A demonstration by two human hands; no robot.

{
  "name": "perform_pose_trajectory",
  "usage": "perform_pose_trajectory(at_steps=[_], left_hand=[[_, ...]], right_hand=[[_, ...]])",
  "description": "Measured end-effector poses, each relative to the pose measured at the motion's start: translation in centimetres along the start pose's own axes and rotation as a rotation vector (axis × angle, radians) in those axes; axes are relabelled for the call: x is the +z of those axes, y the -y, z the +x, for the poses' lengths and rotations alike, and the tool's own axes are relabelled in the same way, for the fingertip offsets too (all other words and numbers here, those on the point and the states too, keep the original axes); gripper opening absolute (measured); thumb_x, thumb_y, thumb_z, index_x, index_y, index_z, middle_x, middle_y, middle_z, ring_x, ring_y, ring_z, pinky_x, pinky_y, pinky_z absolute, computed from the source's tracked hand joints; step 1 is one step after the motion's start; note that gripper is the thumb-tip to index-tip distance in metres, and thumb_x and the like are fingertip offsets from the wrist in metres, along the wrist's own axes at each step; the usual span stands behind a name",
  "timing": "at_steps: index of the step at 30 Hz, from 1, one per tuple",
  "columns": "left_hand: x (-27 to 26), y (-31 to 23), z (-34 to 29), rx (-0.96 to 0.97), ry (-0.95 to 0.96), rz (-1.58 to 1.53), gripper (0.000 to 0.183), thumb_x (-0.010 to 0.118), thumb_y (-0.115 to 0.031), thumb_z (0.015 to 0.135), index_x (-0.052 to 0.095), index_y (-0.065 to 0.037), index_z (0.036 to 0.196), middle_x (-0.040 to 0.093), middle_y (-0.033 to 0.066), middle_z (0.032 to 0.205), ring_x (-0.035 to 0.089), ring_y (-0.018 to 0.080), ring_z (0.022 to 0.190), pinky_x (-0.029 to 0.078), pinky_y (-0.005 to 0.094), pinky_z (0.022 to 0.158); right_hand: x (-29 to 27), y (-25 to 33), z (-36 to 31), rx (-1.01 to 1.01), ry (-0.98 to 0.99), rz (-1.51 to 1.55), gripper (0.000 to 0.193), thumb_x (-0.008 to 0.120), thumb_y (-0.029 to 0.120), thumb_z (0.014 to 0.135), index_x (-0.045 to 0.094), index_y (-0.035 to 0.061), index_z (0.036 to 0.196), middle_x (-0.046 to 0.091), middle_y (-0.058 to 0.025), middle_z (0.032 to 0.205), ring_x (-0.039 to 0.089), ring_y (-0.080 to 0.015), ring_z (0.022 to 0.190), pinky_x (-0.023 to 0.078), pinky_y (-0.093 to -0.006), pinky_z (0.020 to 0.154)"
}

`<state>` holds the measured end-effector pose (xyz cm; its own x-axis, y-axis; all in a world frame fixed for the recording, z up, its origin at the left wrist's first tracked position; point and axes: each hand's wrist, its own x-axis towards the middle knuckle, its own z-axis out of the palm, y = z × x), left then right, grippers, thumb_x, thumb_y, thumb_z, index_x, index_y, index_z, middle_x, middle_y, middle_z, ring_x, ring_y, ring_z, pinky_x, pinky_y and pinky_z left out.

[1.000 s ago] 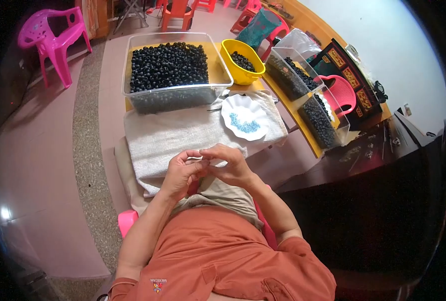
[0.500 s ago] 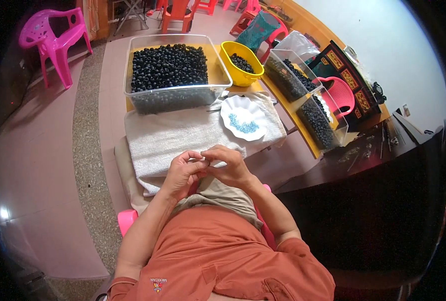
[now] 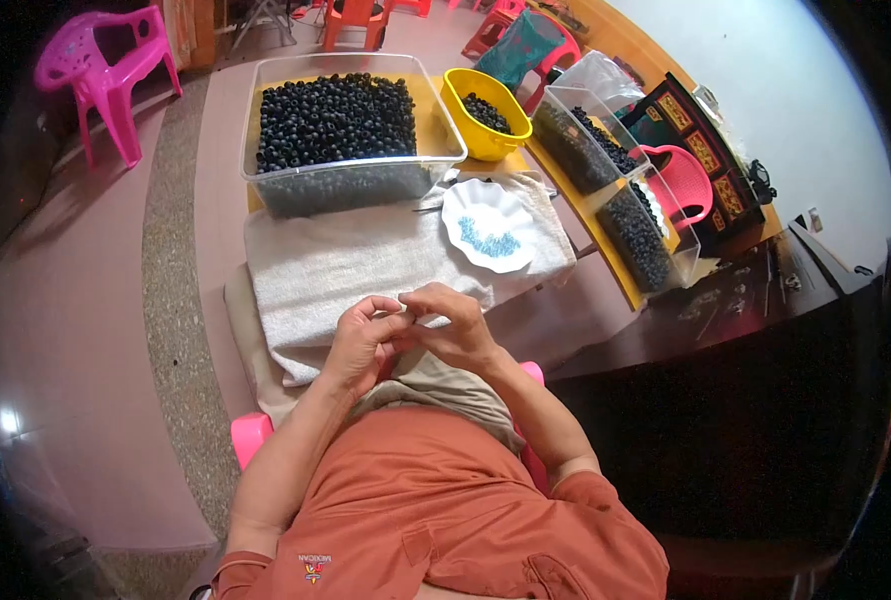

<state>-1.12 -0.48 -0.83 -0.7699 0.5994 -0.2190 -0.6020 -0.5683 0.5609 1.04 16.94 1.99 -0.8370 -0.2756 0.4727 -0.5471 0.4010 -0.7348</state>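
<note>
a left hand (image 3: 363,343) and right hand (image 3: 452,325) meet fingertip to fingertip above a pale grey towel (image 3: 345,265), fingers curled tight, pinching something too small to tell, near a white scalloped plate of blue beads (image 3: 490,224).

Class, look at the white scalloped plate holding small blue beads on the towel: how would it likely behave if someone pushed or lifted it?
The white plate looks thin and shallow, so probably light. On the towel it would likely drag rather than slide. Tilted, its blue beads would probably roll off.
</note>
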Motion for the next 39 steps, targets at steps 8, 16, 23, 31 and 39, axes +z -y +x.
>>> perform_pose_trajectory(at_steps=[8,16,23,31,39], left_hand=[[-0.5,0.3,0.4,0.025,-0.094,0.022,0.013,0.067,-0.007,0.085,0.058,-0.006,0.094,0.064,0.0044,0.084,0.063,0.0136,0.074,0.055,0.0282,0.066],[0.1,0.0,0.2,-0.014,-0.146,0.03,0.014,0.067,-0.007,0.086,0.063,-0.004,0.099,0.064,0.0042,0.083,0.063,0.0129,0.075,0.057,0.0279,0.071],[-0.2,0.1,0.4,-0.01,-0.146,0.032,0.014,0.066,-0.006,0.087,0.063,-0.002,0.1,0.064,0.0053,0.084,0.063,0.0131,0.076,0.057,0.0277,0.071],[-0.3,-0.1,0.5,-0.043,-0.15,0.005,0.013,0.067,-0.006,0.087,0.063,-0.002,0.099,0.065,0.006,0.083,0.064,0.0149,0.074,0.056,0.0268,0.07],[-0.1,-0.1,0.5,-0.058,-0.17,0.02,0.013,0.068,-0.007,0.086,0.064,-0.003,0.097,0.065,0.0055,0.082,0.064,0.0146,0.072,0.056,0.0264,0.07]], right_hand=[[-3.2,-0.4,0.6,0.106,0.095,0.031,0.031,0.072,-0.004,0.077,0.064,0.0015,0.107,0.066,-0.0095,0.098,0.063,-0.0142,0.079,0.052,-0.0274,0.068],[-12.2,-7.9,2.5,0.253,-0.059,-0.392,0.019,0.065,-0.004,0.081,0.068,0.0021,0.098,0.068,-0.0109,0.094,0.065,-0.0189,0.081,0.051,-0.0287,0.071],[-13.3,-10.8,5.7,0.283,0.12,-0.753,0.015,0.064,0.006,0.083,0.071,0.0054,0.096,0.068,-0.0132,0.096,0.065,-0.0295,0.086,0.05,-0.0363,0.078],[-12.6,-12.2,7.6,0.38,0.276,-0.823,0.018,0.061,0.006,0.078,0.073,0.0068,0.091,0.068,-0.0154,0.095,0.064,-0.0339,0.09,0.05,-0.0414,0.081],[-12.6,-12.4,7.8,0.364,0.254,-0.769,0.02,0.06,0.007,0.074,0.074,0.0058,0.089,0.068,-0.0183,0.085,0.065,-0.0366,0.079,0.052,-0.0415,0.075]])
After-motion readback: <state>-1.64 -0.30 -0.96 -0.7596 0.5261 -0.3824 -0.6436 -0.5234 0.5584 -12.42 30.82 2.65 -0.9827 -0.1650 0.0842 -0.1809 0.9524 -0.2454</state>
